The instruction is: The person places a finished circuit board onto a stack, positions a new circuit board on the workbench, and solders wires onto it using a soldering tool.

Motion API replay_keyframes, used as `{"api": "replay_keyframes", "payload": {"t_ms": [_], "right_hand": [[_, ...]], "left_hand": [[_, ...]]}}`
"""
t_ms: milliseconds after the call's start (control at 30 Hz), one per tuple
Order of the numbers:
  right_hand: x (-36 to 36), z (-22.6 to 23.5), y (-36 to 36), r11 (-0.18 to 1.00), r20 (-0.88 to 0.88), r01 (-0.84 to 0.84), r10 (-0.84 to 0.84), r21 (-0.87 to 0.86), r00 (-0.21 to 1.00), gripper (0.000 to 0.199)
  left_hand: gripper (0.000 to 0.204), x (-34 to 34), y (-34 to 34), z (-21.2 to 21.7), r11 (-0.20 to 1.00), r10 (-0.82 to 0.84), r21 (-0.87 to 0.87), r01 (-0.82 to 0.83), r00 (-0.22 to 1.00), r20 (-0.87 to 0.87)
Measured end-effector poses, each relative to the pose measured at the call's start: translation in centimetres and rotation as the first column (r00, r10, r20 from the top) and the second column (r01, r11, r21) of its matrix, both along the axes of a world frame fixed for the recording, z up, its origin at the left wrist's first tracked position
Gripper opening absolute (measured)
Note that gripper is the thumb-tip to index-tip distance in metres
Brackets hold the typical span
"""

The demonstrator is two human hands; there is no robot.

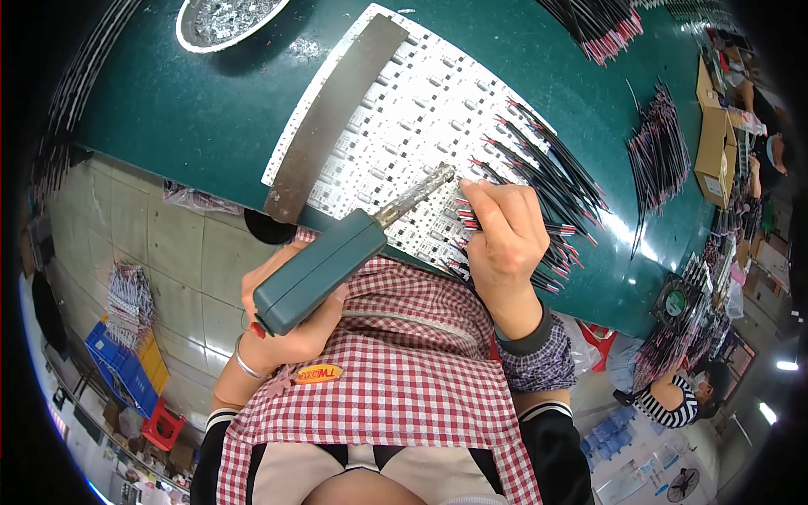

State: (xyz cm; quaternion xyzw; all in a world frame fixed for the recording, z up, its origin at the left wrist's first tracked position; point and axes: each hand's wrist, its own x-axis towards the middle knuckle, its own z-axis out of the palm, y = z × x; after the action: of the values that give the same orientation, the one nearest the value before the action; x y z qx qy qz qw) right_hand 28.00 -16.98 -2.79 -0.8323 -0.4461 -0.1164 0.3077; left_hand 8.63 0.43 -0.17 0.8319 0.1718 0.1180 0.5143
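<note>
Fingers: right hand [503, 229] pinches a wire end [468, 187] on the white circuit panel [404, 118].
Left hand [290, 324]: wrapped around the soldering iron [337, 261].
Iron axis: slants up-right, tip [444, 174] just left of the pinch.

Soldering iron [337, 261] with matt teal plastic handle and dull grey metal barrel, glossy white circuit panel [421, 118], flat brushed-metal bar [337, 114] with worn finish, black plastic-sheathed wires [547, 181], smooth glossy green desk [210, 101], checked red-and-white cloth apron [404, 362].
</note>
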Motion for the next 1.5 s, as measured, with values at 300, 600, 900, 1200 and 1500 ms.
{"api": "replay_keyframes", "payload": {"t_ms": [300, 600, 900, 1200, 1500], "right_hand": [[0.1, 0.0, 0.0, 1.000, -0.004, -0.008, 0.008, 0.016, 1.000, 0.049], [0.4, 0.0, 0.0, 1.000, 0.006, -0.021, 0.021, 0.023, 1.000, 0.048], [0.5, 0.0, -0.1, 1.000, -0.008, -0.020, 0.020, 0.009, 1.000, 0.046], [-1.6, 1.7, -0.7, 0.996, -0.027, 0.068, -0.070, -0.062, 0.997, 0.070], [-1.4, -0.6, -1.0, 1.000, -0.098, 0.015, -0.014, 0.004, 0.995, 0.062]], "left_hand": [[0.023, 0.3, 0.0, 0.5, 0.995, -0.054, 0.086, 0.055, 0.998, -0.015], [0.021, 0.7, 0.4, 0.4, 0.981, -0.135, 0.144, 0.133, 0.991, 0.008], [0.019, -0.7, -0.3, -0.2, 0.997, 0.069, 0.015, -0.070, 0.997, 0.042], [0.017, -0.9, -0.5, -0.4, 0.989, 0.080, 0.120, -0.087, 0.995, 0.066], [0.016, -1.0, -0.4, -0.9, 0.985, 0.032, 0.166, -0.043, 0.997, 0.068]]}}
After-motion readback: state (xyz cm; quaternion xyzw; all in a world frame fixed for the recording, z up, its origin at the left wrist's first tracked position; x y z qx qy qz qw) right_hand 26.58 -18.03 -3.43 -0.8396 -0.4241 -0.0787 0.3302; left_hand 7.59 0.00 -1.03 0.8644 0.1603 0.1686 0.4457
